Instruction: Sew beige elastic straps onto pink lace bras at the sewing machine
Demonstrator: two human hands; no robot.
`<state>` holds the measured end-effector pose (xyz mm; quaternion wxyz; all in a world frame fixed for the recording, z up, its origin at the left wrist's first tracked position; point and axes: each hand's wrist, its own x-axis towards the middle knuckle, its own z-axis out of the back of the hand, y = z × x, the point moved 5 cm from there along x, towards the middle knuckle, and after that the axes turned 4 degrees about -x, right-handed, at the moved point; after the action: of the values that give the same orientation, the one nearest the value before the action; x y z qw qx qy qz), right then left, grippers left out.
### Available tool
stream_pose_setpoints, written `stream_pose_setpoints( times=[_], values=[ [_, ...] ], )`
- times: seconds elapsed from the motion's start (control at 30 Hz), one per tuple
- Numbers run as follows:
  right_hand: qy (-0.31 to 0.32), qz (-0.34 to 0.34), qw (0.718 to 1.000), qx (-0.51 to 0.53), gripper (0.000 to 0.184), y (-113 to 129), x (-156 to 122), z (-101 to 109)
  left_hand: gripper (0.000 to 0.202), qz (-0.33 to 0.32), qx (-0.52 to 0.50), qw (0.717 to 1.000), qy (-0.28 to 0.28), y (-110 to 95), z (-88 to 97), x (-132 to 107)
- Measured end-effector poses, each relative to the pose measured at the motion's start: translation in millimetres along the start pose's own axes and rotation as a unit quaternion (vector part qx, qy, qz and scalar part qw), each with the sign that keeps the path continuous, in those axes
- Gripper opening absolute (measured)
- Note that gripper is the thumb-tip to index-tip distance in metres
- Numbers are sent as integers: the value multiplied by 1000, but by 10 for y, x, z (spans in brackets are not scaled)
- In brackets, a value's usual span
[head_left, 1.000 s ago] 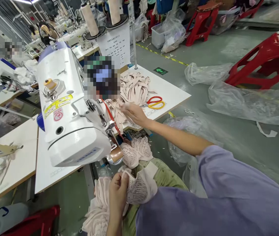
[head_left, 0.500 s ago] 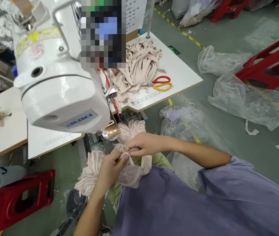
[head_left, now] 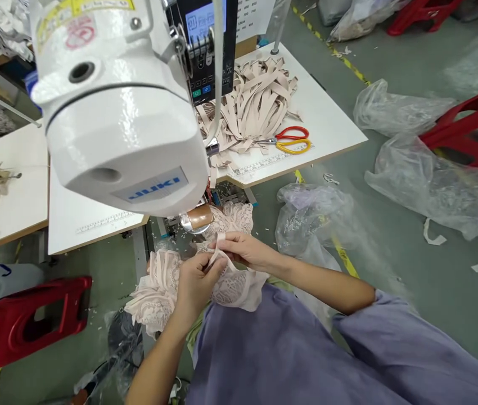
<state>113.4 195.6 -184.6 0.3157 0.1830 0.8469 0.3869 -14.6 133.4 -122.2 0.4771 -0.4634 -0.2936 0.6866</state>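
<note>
Both hands are closed on a pale pink lace bra (head_left: 237, 288) over the lap. My left hand (head_left: 197, 281) pinches its edge between thumb and fingers. Close beside it, my right hand (head_left: 247, 248) grips the same piece, with a short strap end standing up at its fingertips. The lace cup hangs below the fingers against the purple shirt. More gathered lace pieces (head_left: 154, 292) lie left of my left hand, and others (head_left: 233, 219) sit just beyond the right hand, by the sewing machine (head_left: 129, 146).
Beige straps (head_left: 260, 101) are heaped on the white table (head_left: 332, 129) beside red-and-yellow-handled scissors (head_left: 293, 140). A control panel (head_left: 205, 50) stands behind the machine head. Red stools (head_left: 62, 304) and plastic bags (head_left: 315, 214) are on the floor.
The right hand has turned, and a strap end now shows upright at its fingers. Both hands stay on the bra. The camera view has shifted slightly.
</note>
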Motion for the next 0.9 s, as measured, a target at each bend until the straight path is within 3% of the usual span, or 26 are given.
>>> stream_pose_setpoints(
  times=[0.1, 0.17, 0.3, 0.43, 0.57, 0.67, 0.77, 0.83, 0.9],
  values=[
    [-87, 50, 995, 6, 40, 179, -14, 202, 48, -24, 51, 998, -30, -16, 56, 6],
    [-58, 51, 997, -28, 36, 280, -49, 247, 49, -44, 80, 995, -50, -17, 95, 9],
    [86, 56, 974, -201, 31, 394, -155, 25, 47, -99, 133, 984, -63, 6, 87, 11],
    [47, 148, 929, -336, 31, 484, -216, -148, 35, -130, 181, 972, -81, 37, 84, 7],
    [31, 245, 910, -333, 23, 542, -258, -213, 30, -160, 117, 979, -45, -4, 62, 8],
    [9, 252, 925, -285, 21, 609, -254, -192, 18, -183, -2, 982, -42, -16, -26, -25],
    [-9, 191, 959, -210, 23, 688, -178, -130, 8, -194, -62, 968, -149, 64, -70, -81],
    [-10, 141, 974, -176, 28, 737, -90, -62, 10, -233, -31, 948, -216, 71, -49, -107],
    [-7, 106, 983, -147, 37, 795, 21, 39, 28, -321, 65, 921, -210, -36, -18, -97]
  ],
)
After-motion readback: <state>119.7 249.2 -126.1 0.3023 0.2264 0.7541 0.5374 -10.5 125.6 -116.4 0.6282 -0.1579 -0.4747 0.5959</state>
